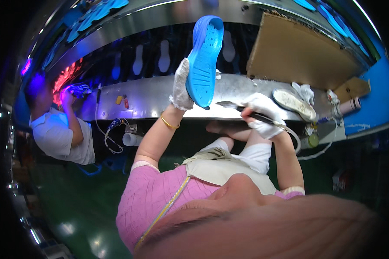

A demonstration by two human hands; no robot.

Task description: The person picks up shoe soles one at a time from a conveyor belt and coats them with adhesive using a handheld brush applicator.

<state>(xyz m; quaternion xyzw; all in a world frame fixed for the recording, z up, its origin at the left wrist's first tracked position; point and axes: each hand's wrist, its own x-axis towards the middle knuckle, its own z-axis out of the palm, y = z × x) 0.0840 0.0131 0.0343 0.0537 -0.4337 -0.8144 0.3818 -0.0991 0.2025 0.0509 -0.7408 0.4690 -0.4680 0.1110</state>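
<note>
My left hand (pixel 182 88), in a white glove, is closed round the side of a bright blue shoe sole (pixel 204 64). The sole is held up above the metal bench, its hollowed, dotted face showing. In my right hand (pixel 264 113), also gloved, is a brush (pixel 230 104) with a dark handle. A pale hose (pixel 297 140) runs back from the handle past my wrist. The brush's flat tip points left, a little apart from the lower end of the sole.
Along the metal bench (pixel 155 97) lie a whitish sole-shaped piece (pixel 291 103), a crumpled white cloth (pixel 304 93) and a small red item (pixel 126 102). A large cardboard sheet (pixel 307 49) stands at the right. Behind runs a dark surface bearing pale soles (pixel 164 56). A co-worker (pixel 62 134) sits at the left.
</note>
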